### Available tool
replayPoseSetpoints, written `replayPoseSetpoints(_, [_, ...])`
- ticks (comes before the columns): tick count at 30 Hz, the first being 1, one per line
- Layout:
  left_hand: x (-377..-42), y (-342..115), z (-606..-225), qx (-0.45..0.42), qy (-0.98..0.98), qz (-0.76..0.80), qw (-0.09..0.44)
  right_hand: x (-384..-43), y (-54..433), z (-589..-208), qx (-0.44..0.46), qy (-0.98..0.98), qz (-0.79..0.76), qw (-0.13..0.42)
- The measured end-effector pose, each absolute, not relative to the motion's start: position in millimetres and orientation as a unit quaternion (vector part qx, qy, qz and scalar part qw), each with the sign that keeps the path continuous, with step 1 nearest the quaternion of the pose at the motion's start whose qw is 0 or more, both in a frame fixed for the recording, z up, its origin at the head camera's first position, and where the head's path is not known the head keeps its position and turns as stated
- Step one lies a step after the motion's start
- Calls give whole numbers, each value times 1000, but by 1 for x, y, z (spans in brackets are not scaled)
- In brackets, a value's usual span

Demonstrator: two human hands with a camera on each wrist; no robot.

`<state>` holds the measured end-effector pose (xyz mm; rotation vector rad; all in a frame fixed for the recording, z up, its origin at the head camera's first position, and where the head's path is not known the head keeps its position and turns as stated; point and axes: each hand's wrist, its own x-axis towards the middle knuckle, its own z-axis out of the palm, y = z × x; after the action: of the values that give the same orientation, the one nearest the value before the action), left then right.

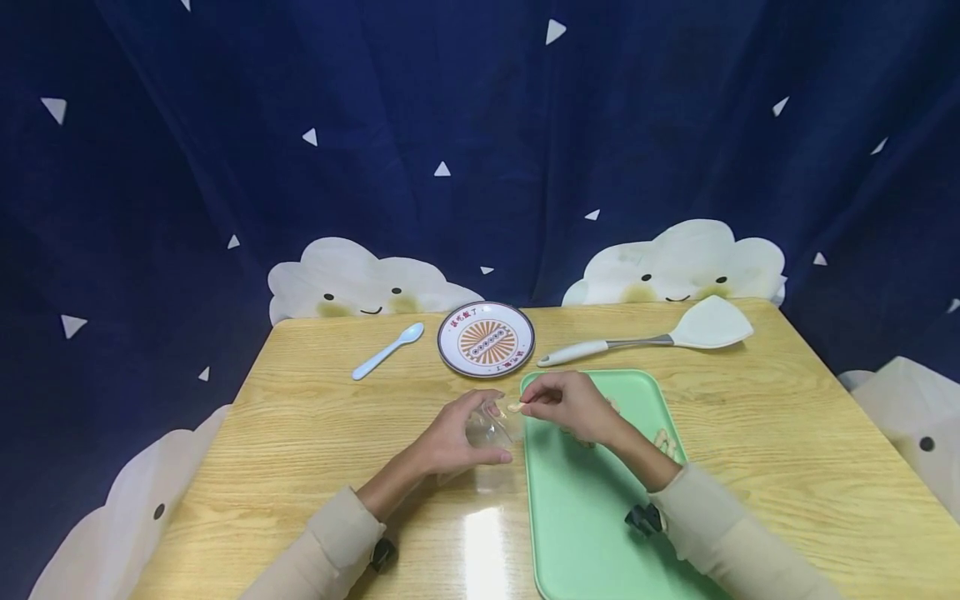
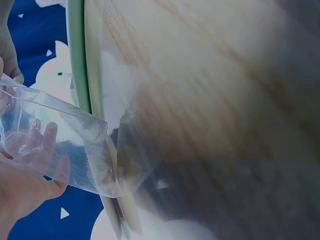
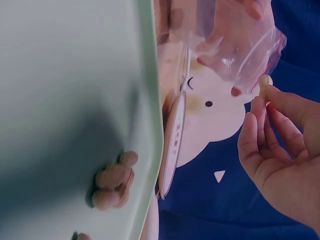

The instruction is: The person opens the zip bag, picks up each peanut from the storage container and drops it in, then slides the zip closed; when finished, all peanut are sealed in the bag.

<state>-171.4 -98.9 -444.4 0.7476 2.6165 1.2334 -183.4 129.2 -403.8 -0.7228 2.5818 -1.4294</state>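
Observation:
A clear plastic zip bag point(image 1: 487, 429) hangs from my left hand point(image 1: 453, 437), thumb and fingers curved round its sides. In the left wrist view the bag point(image 2: 55, 135) lets fingers show through it; pale yellowish shapes appear near its bottom, too blurred to name. My right hand point(image 1: 573, 407) pinches a peanut point(image 1: 515, 407) between thumb and fingertips, right by the bag's mouth. The right wrist view has this peanut point(image 3: 265, 82) close to the bag's red-lined edge. More unshelled peanuts point(image 3: 114, 182) lie on the green tray point(image 1: 585, 517), partly hidden by the right arm in the head view.
Behind the hands stands a patterned plate point(image 1: 487, 339), with a light blue spoon point(image 1: 387, 352) to its left. A white spatula point(image 1: 652, 340) lies beyond the tray. A dark blue curtain point(image 1: 480, 150) hangs behind the wooden table point(image 1: 315, 417).

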Motion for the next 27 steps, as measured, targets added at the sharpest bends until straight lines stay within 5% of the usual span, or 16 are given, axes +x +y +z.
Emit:
replayPoseSetpoints(11, [-172, -99, -444, 259, 870, 412, 77, -177, 118, -401, -270, 853, -445, 31])
replayPoseSetpoints(27, [-170, -98, -445, 253, 874, 410, 68, -191, 164, -411, -223, 890, -396, 43])
